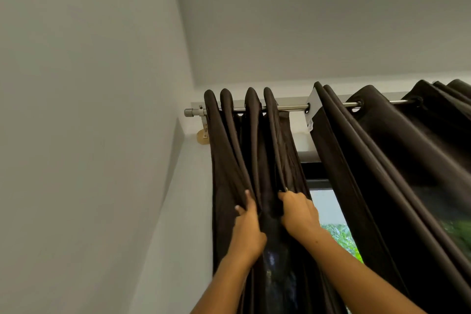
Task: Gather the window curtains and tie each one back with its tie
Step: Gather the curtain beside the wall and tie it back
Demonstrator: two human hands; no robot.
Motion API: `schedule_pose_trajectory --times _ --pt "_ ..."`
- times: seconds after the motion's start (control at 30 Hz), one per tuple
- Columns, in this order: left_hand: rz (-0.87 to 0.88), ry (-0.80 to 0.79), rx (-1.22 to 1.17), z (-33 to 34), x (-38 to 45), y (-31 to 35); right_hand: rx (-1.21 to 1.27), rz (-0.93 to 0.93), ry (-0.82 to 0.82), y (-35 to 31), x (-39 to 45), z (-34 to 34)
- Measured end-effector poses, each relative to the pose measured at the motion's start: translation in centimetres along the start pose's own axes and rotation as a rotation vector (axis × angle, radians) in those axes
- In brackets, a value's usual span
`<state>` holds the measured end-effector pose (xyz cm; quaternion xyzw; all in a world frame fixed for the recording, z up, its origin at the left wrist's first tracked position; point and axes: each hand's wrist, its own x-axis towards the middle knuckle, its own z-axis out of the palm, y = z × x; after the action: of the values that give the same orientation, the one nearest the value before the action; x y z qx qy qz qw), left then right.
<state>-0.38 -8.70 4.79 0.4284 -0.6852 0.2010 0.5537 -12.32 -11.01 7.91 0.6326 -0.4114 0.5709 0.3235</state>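
Wall (89, 109), grey: fills 9 o'clock. Right curtain (382, 173), dark brown: hangs toward 3 o'clock, spread along the rod, not gathered. Left curtain (244, 160), dark brown: at centre, pleats bunched at the rod's end; gathering appears under way, no tie seen, tying left for both. Window (331, 211): uncovered strip between the curtains, greenery beyond. Rod (288, 107), metal: nothing blocks the reach. Right hand (299, 214): fingers curled, gripping a pleat. Left hand (248, 227): pinching an outer fold at 7 o'clock.
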Motion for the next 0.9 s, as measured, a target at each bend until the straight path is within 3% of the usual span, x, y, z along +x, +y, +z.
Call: schedule_pose_trajectory --times 0.17,0.3,0.47,0.6,0.73,0.9 --pt "0.136 -0.157 -0.19 5.5 1.3 8.1 -0.031 0.056 -0.016 6.3 -0.5 -4.2" --pt "0.125 -0.147 -0.216 6.9 0.3 11.3 0.138 -0.01 -0.063 8.4 -1.2 -7.2" --pt "0.132 -0.043 -0.212 3.0 -3.3 6.7 0.267 -0.147 -0.122 3.6 -2.7 -5.7" --pt "0.112 0.0 -0.181 1.6 -7.8 3.2 0.238 -0.143 -0.187 1.9 -6.4 -3.6" --pt "0.052 -0.015 -0.172 2.8 -12.1 0.6 0.097 -0.058 -0.18 1.5 -11.9 -1.9" --pt "0.005 -0.005 -0.115 5.6 -18.7 -1.2 0.149 0.085 -0.238 2.3 -20.9 0.4"
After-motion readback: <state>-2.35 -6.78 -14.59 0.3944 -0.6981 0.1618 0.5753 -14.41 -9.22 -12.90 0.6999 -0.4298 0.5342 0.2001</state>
